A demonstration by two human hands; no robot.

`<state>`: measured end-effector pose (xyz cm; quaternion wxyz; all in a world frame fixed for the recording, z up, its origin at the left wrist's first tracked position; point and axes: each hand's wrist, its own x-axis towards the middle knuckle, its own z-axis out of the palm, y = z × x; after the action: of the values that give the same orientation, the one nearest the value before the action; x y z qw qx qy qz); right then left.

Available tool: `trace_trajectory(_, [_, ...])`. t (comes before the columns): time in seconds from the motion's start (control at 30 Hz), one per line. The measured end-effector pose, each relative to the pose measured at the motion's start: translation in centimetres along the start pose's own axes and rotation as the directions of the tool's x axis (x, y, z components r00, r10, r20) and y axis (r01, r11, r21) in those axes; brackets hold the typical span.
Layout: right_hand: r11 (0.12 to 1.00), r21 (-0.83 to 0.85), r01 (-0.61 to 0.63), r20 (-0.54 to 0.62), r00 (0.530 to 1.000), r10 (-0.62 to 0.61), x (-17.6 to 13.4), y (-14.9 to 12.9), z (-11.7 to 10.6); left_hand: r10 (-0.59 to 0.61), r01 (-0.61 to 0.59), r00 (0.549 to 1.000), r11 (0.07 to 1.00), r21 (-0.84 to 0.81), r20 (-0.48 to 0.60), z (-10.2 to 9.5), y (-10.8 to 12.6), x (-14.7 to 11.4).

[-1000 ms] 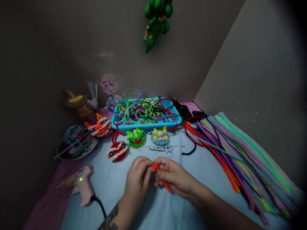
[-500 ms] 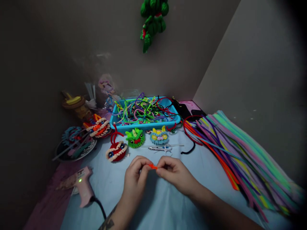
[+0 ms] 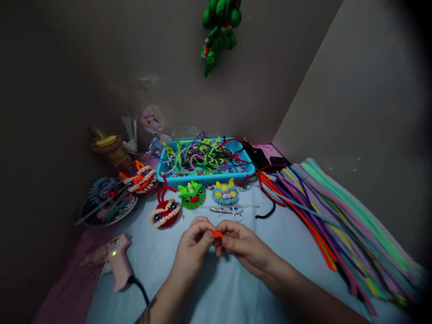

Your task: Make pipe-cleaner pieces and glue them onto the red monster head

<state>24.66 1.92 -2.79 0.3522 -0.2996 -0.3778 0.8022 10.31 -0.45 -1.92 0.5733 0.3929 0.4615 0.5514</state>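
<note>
**Orange piece (image 3: 217, 234) pinched fingertip to fingertip above pale blue cloth (image 3: 153, 274)**

Held in the narrow gap between both hands, with most of the surface hidden by fingers. Gripped at one end by the left hand (image 3: 195, 240), closed to a thumb-and-forefinger pinch; met at the other by the right hand (image 3: 245, 245), closed likewise, with remaining fingers loosely curled. Too covered to tell whether bent, folded or twisted.

Best shaped, by the look of such a small grip, with the left pinch as anchor and the right for fine turning. Press lightly, to avoid flattening the soft-looking surface. Work close to the fingertips for control; rest the wrists if unsteady. Open one pinch briefly to check the form.

Just beyond the fingertips, scissors (image 3: 238, 213), within easy reach for trimming. Past the left knuckles, a red face figure (image 3: 165, 215) and a green one (image 3: 191, 198); straight ahead of the right hand, a blue one (image 3: 225, 195), all useful for comparing size. Farther ahead of both hands, a blue tray (image 3: 205, 178) of tangled stems. Well to the right of the right hand, a bundle of colored stems (image 3: 324, 216). To the left of the left hand, a glue gun (image 3: 119, 261), green light lit. Mind the black cord (image 3: 141, 289) near the left forearm.
</note>
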Motion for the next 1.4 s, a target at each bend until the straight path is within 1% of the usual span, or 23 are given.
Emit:
trace_trajectory(0.07, [1.0,0.009,0.02,-0.021,1.0,-0.02,0.0,-0.1,0.2,0.069,-0.066,0.997,0.989,0.132,-0.023,-0.3,0.3,0.1])
trace_trajectory(0.13, [1.0,-0.005,0.03,-0.053,0.998,-0.03,0.0,-0.1,0.2,0.093,-0.086,0.995,0.979,0.183,-0.028,-0.4,0.3,0.1])
trace_trajectory(0.2, [1.0,-0.018,0.02,-0.073,0.997,-0.022,0.2,0.0,0.3,0.062,-0.059,0.998,0.991,0.116,-0.023,-0.3,0.0,0.0])
trace_trajectory(0.27, [1.0,-0.005,0.003,-0.096,0.995,-0.004,0.3,0.1,0.3,-0.019,0.019,1.0,0.999,-0.03,-0.004,0.1,-0.3,-0.2])
trace_trajectory(0.33, [1.0,0.013,0.004,-0.126,0.992,-0.002,0.5,0.3,0.2,-0.105,0.106,0.994,0.981,-0.16,0.013,0.5,-0.6,-0.3])
trace_trajectory(0.4, [1.0,0.005,0.023,-0.152,0.988,-0.022,0.6,0.4,0.2,-0.167,0.158,0.986,0.961,-0.229,-0.02,0.8,-0.7,-0.4])
trace_trajectory(0.5, [0.994,-0.079,0.069,-0.185,0.979,-0.083,0.5,0.3,0.1,-0.203,0.169,0.972,0.954,-0.246,-0.118,0.7,-0.8,-0.4])
trace_trajectory(0.57, [0.973,-0.197,0.12,-0.212,0.964,-0.161,0.3,0.1,0.2,-0.167,0.141,0.974,0.976,-0.166,-0.153,0.4,-0.7,-0.4])
trace_trajectory(0.63, [0.914,-0.369,0.17,-0.236,0.934,-0.269,0.0,-0.1,0.4,-0.069,0.068,0.984,0.998,-0.007,-0.167,0.2,-0.4,-0.4])
trace_trajectory(0.7, [0.814,-0.543,0.206,-0.242,0.89,-0.386,-0.3,-0.4,0.6,0.036,-0.013,0.989,0.988,0.153,-0.145,0.1,-0.1,-0.5])
trace_trajectory(0.77, [0.703,-0.671,0.236,-0.213,0.847,-0.487,-0.5,-0.5,0.7,0.083,-0.055,0.99,0.971,0.235,-0.113,0.1,0.2,-0.6])
trace_trajectory(0.83, [0.597,-0.757,0.265,-0.155,0.815,-0.559,-0.6,-0.5,0.8,0.058,-0.025,0.991,0.966,0.256,-0.119,0.1,0.2,-0.6])
trace_trajectory(0.9, [0.508,-0.811,0.29,-0.09,0.796,-0.599,-0.6,-0.5,0.7,0.012,0.026,0.989,0.966,0.258,-0.147,0.0,0.1,-0.6])
trace_trajectory(0.97, [0.437,-0.84,0.322,-0.019,0.787,-0.616,-0.6,-0.4,0.5,-0.011,0.055,0.986,0.965,0.257,-0.168,0.0,0.0,-0.5])
trace_trajectory(1.03, [0.364,-0.852,0.377,0.077,0.777,-0.625,-0.6,-0.3,0.1,-0.016,0.062,0.984,0.965,0.255,-0.18,-0.1,0.0,-0.4])
trace_trajectory(1.1, [0.266,-0.865,0.426,0.176,0.753,-0.634,-0.6,-0.3,-0.4,-0.028,0.076,0.982,0.964,0.256,-0.187,-0.2,0.2,-0.3])
trace_trajectory(1.17, [0.151,-0.885,0.44,0.253,0.728,-0.637,-0.5,-0.4,-0.9,-0.059,0.101,0.984,0.96,0.261,-0.166,-0.3,0.4,-0.1])
trace_trajectory(1.23, [0.054,-0.896,0.441,0.313,0.713,-0.627,-0.5,-0.8,-1.2,-0.115,0.14,0.987,0.955,0.261,-0.11,-0.5,0.7,0.1])
trace_trajectory(1.27, [0.028,-0.892,0.45,0.337,0.706,-0.623,-0.5,-1.1,-1.3,-0.151,0.165,0.986,0.951,0.261,-0.071,-0.6,0.8,0.2])
trace_trajectory(1.3, [0.022,-0.884,0.467,0.354,0.7,-0.62,-0.4,-1.3,-1.4,-0.189,0.19,0.982,0.946,0.261,-0.028,-0.7,0.9,0.3])
trace_trajectory(1.33, [0.033,-0.87,0.491,0.368,0.694,-0.619,-0.4,-1.6,-1.5,-0.226,0.214,0.974,0.942,0.259,0.018,-0.8,1.0,0.3])
trace_trajectory(1.4, [0.096,-0.832,0.546,0.384,0.694,-0.609,-0.4,-2.1,-1.6,-0.286,0.255,0.953,0.936,0.243,0.104,-0.9,1.2,0.3])
